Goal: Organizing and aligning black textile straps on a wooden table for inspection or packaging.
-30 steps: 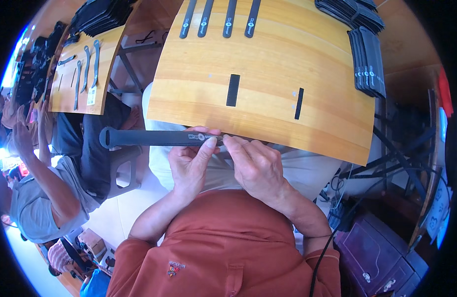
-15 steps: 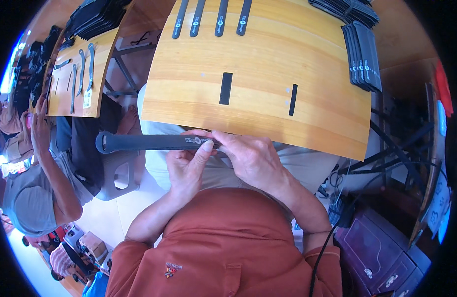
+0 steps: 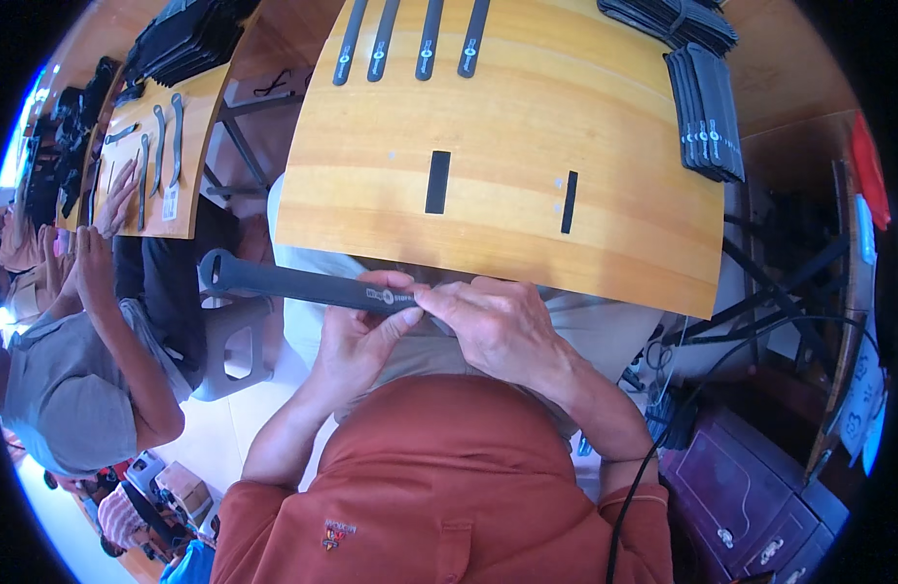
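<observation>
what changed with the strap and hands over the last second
Little changed. The dark strap has tilted slightly, its looped end a bit higher on the left. The left hand and right hand still pinch it together. The wooden board looks unchanged.

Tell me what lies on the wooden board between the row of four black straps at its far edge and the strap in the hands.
Head view: one short black strip, otherwise bare wood.

Strap (image 3: 293, 285) held between both hands just before the table's (image 3: 527, 224) near edge, its free end toward 9 o'clock. Four straps (image 3: 410, 41) lie on the table at 12 o'clock; stacked straps (image 3: 707, 112) at 2 o'clock. Two short strips (image 3: 437, 182) lie mid-table (possibly slots). Second table (image 3: 181, 209) at 10 o'clock.
</observation>
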### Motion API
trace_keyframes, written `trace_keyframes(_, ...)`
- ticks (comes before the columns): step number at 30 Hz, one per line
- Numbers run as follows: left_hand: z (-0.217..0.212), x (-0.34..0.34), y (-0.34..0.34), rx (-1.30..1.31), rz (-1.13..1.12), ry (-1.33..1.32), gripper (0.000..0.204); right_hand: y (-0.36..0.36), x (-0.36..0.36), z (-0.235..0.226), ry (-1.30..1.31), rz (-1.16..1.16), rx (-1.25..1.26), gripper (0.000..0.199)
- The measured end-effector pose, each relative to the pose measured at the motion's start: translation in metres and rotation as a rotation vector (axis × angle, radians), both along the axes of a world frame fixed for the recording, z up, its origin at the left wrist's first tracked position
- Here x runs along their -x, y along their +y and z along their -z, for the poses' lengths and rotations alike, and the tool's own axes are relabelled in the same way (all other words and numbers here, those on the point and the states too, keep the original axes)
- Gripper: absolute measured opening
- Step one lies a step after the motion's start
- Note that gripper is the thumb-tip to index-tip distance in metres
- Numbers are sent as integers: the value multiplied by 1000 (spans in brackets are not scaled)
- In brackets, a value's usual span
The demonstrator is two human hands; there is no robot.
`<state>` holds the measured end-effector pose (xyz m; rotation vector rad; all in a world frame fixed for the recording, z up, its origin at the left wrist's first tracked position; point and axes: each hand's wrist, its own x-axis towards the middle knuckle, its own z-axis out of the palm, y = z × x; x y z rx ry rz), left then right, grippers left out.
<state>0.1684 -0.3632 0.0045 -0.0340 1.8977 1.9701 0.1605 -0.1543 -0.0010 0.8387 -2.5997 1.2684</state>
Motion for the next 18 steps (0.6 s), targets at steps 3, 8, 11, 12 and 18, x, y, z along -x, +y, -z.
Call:
trace_keyframes(3,-6,1,-11,128,154,32,28,10,-2,-8,44,-101,-128,32)
trace_keyframes(8,-35,12,-15,344,495,-12,27,13,-2,-26,322,-235,-365,22)
trace_keyframes(11,-40,19,-21,398,586,38,27,9,-6,-28,381,-257,-451,18)
trace_keyframes(12,-40,20,-24,380,626,101,27,9,-7,-30,382,-287,-477,17)
trace_keyframes(18,-25,15,-35,158,578,-82,30,4,-7,-18,119,-308,-215,21)
